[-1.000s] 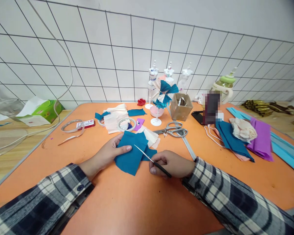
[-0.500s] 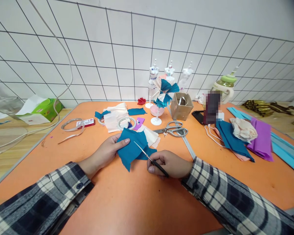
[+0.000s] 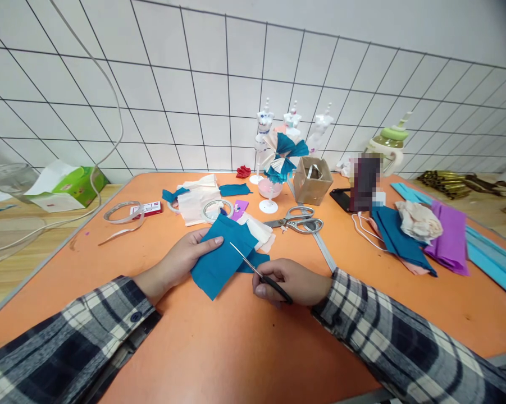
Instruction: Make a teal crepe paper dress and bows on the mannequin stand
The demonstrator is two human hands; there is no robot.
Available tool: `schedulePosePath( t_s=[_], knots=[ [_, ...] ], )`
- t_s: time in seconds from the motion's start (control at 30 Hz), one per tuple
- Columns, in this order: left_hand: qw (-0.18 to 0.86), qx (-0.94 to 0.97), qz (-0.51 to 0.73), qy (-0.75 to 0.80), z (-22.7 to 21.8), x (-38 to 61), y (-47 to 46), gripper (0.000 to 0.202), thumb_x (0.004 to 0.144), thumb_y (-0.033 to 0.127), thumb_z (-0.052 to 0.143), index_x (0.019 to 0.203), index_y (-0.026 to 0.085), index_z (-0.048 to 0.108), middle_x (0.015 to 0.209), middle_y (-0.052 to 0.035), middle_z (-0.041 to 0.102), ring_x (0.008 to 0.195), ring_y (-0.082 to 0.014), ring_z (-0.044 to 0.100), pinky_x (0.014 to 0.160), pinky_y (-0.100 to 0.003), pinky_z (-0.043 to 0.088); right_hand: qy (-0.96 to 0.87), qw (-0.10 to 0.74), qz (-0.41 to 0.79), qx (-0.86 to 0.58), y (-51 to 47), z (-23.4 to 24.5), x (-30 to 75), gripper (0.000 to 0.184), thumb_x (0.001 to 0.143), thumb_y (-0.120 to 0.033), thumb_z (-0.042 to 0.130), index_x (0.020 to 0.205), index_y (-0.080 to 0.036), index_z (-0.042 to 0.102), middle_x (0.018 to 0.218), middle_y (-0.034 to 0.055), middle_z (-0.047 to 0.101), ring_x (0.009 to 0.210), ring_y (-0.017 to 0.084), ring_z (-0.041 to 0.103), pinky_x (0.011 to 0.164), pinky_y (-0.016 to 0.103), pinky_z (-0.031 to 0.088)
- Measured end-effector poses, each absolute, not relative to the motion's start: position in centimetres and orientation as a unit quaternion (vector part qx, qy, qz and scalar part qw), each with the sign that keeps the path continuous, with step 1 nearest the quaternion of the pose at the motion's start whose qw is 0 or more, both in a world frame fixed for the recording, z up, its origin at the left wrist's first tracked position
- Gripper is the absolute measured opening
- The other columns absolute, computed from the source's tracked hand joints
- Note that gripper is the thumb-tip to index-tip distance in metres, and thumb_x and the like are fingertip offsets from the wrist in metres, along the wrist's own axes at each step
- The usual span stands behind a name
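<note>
My left hand [image 3: 181, 259] pinches a teal sheet of crepe paper [image 3: 221, 257] at its upper left edge, thumb on top. The sheet lies partly on the orange table [image 3: 236, 348]. My right hand [image 3: 292, 280] is closed round small black-handled scissors [image 3: 259, 274], whose thin blades point up and left over the teal sheet. A smaller teal scrap lies under the blades beside cream paper pieces [image 3: 259, 231].
Large silver scissors [image 3: 297, 220] and a metal ruler [image 3: 324, 251] lie behind my right hand. Tape rolls [image 3: 215, 210], small mannequins with a paper dress [image 3: 283, 154], a brown box [image 3: 312, 180], a phone [image 3: 364, 184], folded teal and purple paper [image 3: 429, 238] and a tissue box [image 3: 67, 187] surround them.
My left hand lifted and folded the teal sheet, then laid it flatter again, shifted slightly to the left. My right hand with the small scissors has barely moved.
</note>
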State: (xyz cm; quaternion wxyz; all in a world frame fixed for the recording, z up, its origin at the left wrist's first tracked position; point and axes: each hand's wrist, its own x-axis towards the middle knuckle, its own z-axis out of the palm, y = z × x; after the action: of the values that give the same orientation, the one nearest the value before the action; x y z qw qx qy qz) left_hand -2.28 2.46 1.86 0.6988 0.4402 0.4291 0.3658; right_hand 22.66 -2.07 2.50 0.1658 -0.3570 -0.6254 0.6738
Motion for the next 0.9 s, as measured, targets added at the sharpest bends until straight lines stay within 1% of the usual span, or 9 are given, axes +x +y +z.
schedulePosePath(
  t_s=[0.13,0.23,0.37,0.53,0.67,0.77,0.9],
  knots=[
    [0.703,0.441,0.362,0.425,1.9,-2.3,2.4,0.039,0.075,0.037,0.081,0.107,0.016,0.071,0.094,-0.0095,0.08,0.074,-0.022,0.075,0.069,-0.028,0.061,-0.617,0.166,0.677,-0.366,-2.1,2.3,22.7,0.042,0.071,-0.052,0.078,0.077,-0.016,0.057,0.055,-0.0064,0.048,0.05,0.008,0.045,0.047,0.02,0.035],
    [0.709,0.443,0.358,0.416,1.8,-2.4,2.5,0.039,0.076,0.037,0.08,0.108,0.017,0.071,0.095,-0.0094,0.08,0.075,-0.0221,0.075,0.07,-0.028,0.061,-0.625,0.164,0.666,-0.373,-2.0,2.1,22.7,0.039,0.072,-0.049,0.078,0.077,-0.016,0.057,0.055,-0.0063,0.048,0.05,0.008,0.044,0.047,0.02,0.034],
    [0.716,0.439,0.361,0.405,1.6,-2.5,2.5,0.036,0.074,0.035,0.081,0.104,0.017,0.072,0.096,-0.0095,0.08,0.078,-0.0239,0.075,0.072,-0.03,0.061,-0.65,0.166,0.636,-0.38,-1.8,1.6,22.9,0.034,0.076,-0.046,0.074,0.077,-0.017,0.057,0.052,-0.0073,0.046,0.048,0.007,0.041,0.047,0.02,0.031],
    [0.711,0.439,0.362,0.413,1.7,-2.4,2.5,0.033,0.073,0.036,0.082,0.098,0.017,0.074,0.094,-0.0096,0.08,0.075,-0.0236,0.075,0.072,-0.029,0.06,-0.672,0.159,0.603,-0.399,-1.6,1.2,23.1,0.03,0.081,-0.046,0.069,0.08,-0.017,0.059,0.051,-0.0076,0.044,0.048,0.007,0.039,0.047,0.02,0.028],
    [0.704,0.435,0.358,0.433,1.9,-2.4,2.5,0.037,0.072,0.038,0.082,0.101,0.016,0.074,0.093,-0.0106,0.08,0.075,-0.0252,0.075,0.068,-0.03,0.06,-0.653,0.154,0.63,-0.391,-1.7,1.7,23.0,0.033,0.077,-0.047,0.074,0.079,-0.017,0.06,0.052,-0.0071,0.047,0.048,0.007,0.042,0.047,0.02,0.032],
    [0.704,0.437,0.355,0.433,1.9,-2.3,2.5,0.036,0.072,0.038,0.082,0.099,0.016,0.074,0.093,-0.0113,0.08,0.075,-0.0257,0.075,0.069,-0.031,0.06,-0.632,0.154,0.659,-0.378,-1.8,2.3,22.8,0.037,0.071,-0.047,0.079,0.078,-0.017,0.059,0.055,-0.0066,0.049,0.05,0.008,0.045,0.048,0.02,0.036],
    [0.711,0.437,0.346,0.429,1.9,-2.4,2.5,0.035,0.072,0.038,0.082,0.098,0.016,0.074,0.093,-0.0105,0.08,0.077,-0.0252,0.075,0.07,-0.03,0.06,-0.623,0.16,0.669,-0.373,-2.0,2.6,22.7,0.04,0.069,-0.049,0.08,0.078,-0.016,0.058,0.055,-0.0067,0.048,0.052,0.008,0.044,0.049,0.02,0.036]
  ],
)
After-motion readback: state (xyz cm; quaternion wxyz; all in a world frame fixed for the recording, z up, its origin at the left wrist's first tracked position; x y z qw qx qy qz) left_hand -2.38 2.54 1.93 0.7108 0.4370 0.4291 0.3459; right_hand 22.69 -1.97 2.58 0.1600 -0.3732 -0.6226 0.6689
